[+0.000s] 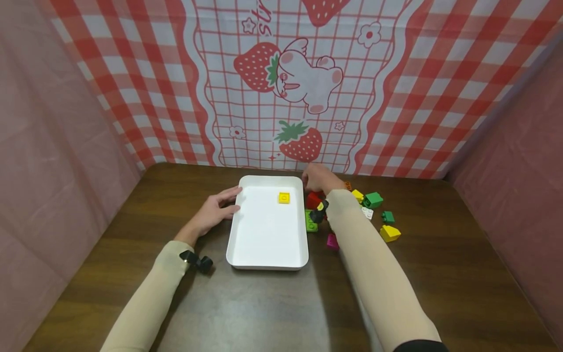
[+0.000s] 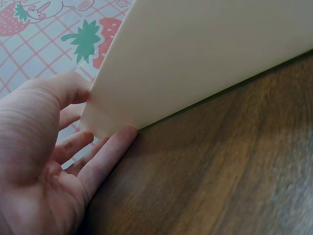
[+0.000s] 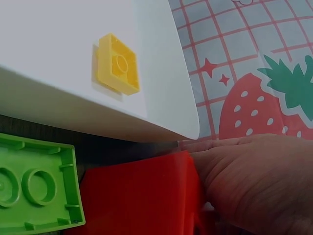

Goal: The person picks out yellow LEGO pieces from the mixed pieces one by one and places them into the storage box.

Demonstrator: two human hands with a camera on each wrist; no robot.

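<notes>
A white tray [image 1: 268, 234] lies on the table with a small yellow brick [image 1: 284, 198], hollow side up, near its far right corner. My left hand [image 1: 213, 213] rests at the tray's left side, its fingertips touching the outer wall [image 2: 195, 58]. By the tray's far right corner is my right hand [image 1: 323, 179], bent downward beside a red block [image 3: 137, 196]. Its fingertips are hidden in the right wrist view, so what they hold cannot be made out. A light green brick [image 3: 39, 186] lies upside down along the tray's right wall.
Right of the tray lie more bricks: a magenta one [image 1: 332, 241], a yellow sloped one [image 1: 390, 233], green ones including a larger one [image 1: 373, 200], and a white one [image 1: 367, 212]. A strawberry-print cloth [image 1: 303, 98] hangs behind the table [image 1: 440, 254].
</notes>
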